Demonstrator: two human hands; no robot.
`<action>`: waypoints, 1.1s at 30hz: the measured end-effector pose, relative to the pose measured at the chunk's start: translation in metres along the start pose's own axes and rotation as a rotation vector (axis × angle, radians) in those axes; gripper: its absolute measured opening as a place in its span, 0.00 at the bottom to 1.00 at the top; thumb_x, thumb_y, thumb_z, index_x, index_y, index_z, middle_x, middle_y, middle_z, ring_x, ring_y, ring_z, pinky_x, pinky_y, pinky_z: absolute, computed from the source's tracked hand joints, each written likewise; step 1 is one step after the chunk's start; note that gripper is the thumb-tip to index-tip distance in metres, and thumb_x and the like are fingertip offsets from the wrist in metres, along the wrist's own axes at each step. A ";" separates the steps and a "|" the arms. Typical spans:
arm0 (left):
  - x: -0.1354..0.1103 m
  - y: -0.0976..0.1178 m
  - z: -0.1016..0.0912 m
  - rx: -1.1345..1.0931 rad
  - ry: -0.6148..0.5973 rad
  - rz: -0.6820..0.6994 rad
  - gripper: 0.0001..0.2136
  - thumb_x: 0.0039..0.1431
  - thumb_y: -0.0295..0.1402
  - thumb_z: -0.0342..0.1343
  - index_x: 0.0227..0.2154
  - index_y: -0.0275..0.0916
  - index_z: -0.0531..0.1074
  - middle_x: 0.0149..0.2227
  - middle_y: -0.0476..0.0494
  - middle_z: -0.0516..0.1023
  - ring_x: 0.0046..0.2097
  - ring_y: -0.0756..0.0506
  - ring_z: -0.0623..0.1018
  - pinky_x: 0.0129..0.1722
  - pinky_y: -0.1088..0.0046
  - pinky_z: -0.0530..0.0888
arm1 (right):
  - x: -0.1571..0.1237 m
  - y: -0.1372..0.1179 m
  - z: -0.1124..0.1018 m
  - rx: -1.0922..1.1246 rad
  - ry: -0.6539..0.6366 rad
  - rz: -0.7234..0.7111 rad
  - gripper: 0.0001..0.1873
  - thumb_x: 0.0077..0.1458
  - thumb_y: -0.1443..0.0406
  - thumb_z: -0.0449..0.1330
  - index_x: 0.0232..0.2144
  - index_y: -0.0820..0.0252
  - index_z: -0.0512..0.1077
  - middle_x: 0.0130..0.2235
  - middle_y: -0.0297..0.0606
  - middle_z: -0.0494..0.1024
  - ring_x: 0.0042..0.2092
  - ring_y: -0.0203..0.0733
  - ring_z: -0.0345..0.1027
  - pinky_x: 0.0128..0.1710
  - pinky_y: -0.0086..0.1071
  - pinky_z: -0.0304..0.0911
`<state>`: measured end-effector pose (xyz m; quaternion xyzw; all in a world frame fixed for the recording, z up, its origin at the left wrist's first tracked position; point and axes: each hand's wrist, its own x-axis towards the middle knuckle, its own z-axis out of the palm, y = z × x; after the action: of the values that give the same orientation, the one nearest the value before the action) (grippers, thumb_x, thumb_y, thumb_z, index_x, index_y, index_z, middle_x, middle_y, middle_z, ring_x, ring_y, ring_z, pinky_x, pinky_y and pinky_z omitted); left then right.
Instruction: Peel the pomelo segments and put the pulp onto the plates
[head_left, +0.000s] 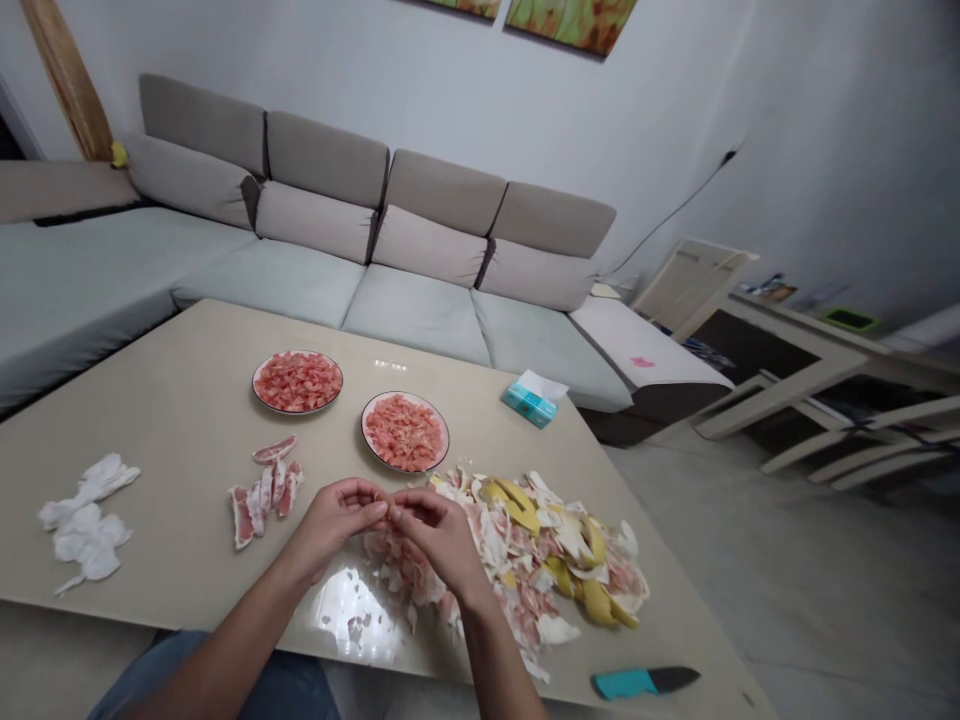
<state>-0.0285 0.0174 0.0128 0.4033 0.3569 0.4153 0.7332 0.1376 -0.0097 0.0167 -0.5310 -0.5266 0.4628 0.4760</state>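
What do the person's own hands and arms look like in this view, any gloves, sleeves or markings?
The left hand and right hand are bare, five-fingered and ungloved. The slender, tapering forearms show no sleeves within the frame, and I see no watch, bracelet, cable or marking on them. Rings and fine nail details are too small to judge.

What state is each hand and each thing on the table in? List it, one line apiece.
Left hand: pinching a small piece
Right hand: pinching the same piece
Left plate: loaded with pink pulp
Right plate: loaded with pink pulp
Segments: loose, red flesh partly exposed
Peelings: torn, heaped
Knife: lying flat, blade bare
Tissue box: open, sheet sticking out
Tissues: crumpled
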 end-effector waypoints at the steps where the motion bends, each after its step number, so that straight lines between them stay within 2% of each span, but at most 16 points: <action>1: 0.000 0.000 0.000 -0.005 -0.001 -0.004 0.12 0.45 0.35 0.68 0.32 0.34 0.78 0.31 0.43 0.79 0.34 0.47 0.78 0.37 0.73 0.74 | 0.000 0.001 -0.001 0.016 -0.007 0.020 0.11 0.47 0.59 0.68 0.33 0.59 0.80 0.34 0.40 0.81 0.35 0.44 0.74 0.36 0.35 0.69; 9: 0.001 -0.004 -0.003 -0.087 -0.020 -0.063 0.11 0.47 0.33 0.68 0.32 0.33 0.77 0.32 0.44 0.79 0.34 0.49 0.78 0.38 0.75 0.75 | 0.000 0.004 -0.009 0.263 -0.107 0.185 0.15 0.44 0.57 0.69 0.34 0.60 0.80 0.31 0.38 0.81 0.31 0.40 0.74 0.36 0.35 0.70; 13: 0.003 -0.005 -0.006 -0.199 -0.055 -0.127 0.10 0.47 0.31 0.68 0.33 0.33 0.77 0.34 0.44 0.78 0.35 0.51 0.78 0.40 0.77 0.76 | -0.003 0.005 -0.011 0.327 -0.123 0.202 0.15 0.44 0.56 0.69 0.33 0.59 0.80 0.31 0.38 0.80 0.31 0.39 0.74 0.35 0.33 0.70; 16: 0.004 -0.004 -0.006 -0.252 -0.060 -0.137 0.10 0.48 0.30 0.68 0.33 0.33 0.77 0.35 0.43 0.78 0.35 0.51 0.78 0.41 0.79 0.76 | 0.006 0.009 -0.013 0.222 -0.053 0.141 0.17 0.46 0.54 0.67 0.34 0.61 0.79 0.32 0.40 0.80 0.32 0.41 0.74 0.35 0.35 0.71; 20: 0.006 -0.004 -0.007 -0.272 -0.045 -0.128 0.09 0.49 0.31 0.67 0.33 0.32 0.78 0.36 0.42 0.79 0.36 0.51 0.78 0.42 0.79 0.76 | 0.046 0.016 -0.023 0.087 0.126 0.029 0.16 0.46 0.55 0.66 0.33 0.61 0.79 0.33 0.40 0.80 0.35 0.44 0.73 0.39 0.39 0.70; 23: 0.006 -0.004 -0.008 -0.276 -0.023 -0.115 0.10 0.48 0.31 0.68 0.33 0.32 0.78 0.34 0.43 0.79 0.36 0.51 0.78 0.43 0.79 0.76 | 0.078 0.015 -0.032 -0.036 0.281 -0.078 0.12 0.44 0.58 0.66 0.30 0.60 0.79 0.37 0.42 0.80 0.42 0.49 0.71 0.48 0.45 0.65; 25: 0.006 -0.004 -0.008 -0.265 -0.017 -0.108 0.11 0.47 0.32 0.68 0.32 0.33 0.78 0.32 0.44 0.79 0.35 0.51 0.78 0.42 0.79 0.76 | 0.085 0.011 -0.033 -0.093 0.336 -0.143 0.12 0.45 0.58 0.65 0.32 0.59 0.79 0.43 0.44 0.78 0.49 0.51 0.68 0.53 0.47 0.60; 28: 0.006 -0.004 -0.008 -0.226 0.017 -0.080 0.13 0.45 0.35 0.69 0.32 0.34 0.77 0.32 0.44 0.79 0.33 0.51 0.78 0.39 0.76 0.76 | 0.067 0.003 -0.023 -0.143 0.295 -0.200 0.12 0.50 0.59 0.63 0.36 0.57 0.79 0.46 0.44 0.78 0.50 0.50 0.67 0.53 0.44 0.60; 31: 0.004 -0.004 -0.005 -0.155 0.070 -0.001 0.14 0.44 0.36 0.69 0.32 0.35 0.76 0.31 0.45 0.79 0.33 0.50 0.78 0.38 0.75 0.75 | 0.031 -0.004 -0.007 -0.159 0.136 -0.186 0.10 0.52 0.59 0.63 0.36 0.55 0.79 0.38 0.40 0.80 0.40 0.45 0.73 0.42 0.38 0.67; 33: 0.003 -0.004 -0.002 -0.106 0.075 0.032 0.13 0.44 0.36 0.69 0.31 0.35 0.76 0.31 0.45 0.79 0.34 0.49 0.78 0.37 0.75 0.75 | 0.011 -0.007 0.003 -0.159 0.053 -0.183 0.08 0.52 0.60 0.64 0.35 0.55 0.79 0.35 0.39 0.80 0.37 0.44 0.73 0.38 0.35 0.67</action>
<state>-0.0281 0.0198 0.0077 0.3537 0.3549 0.4601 0.7330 0.1339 0.0017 0.0230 -0.5286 -0.5952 0.3600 0.4865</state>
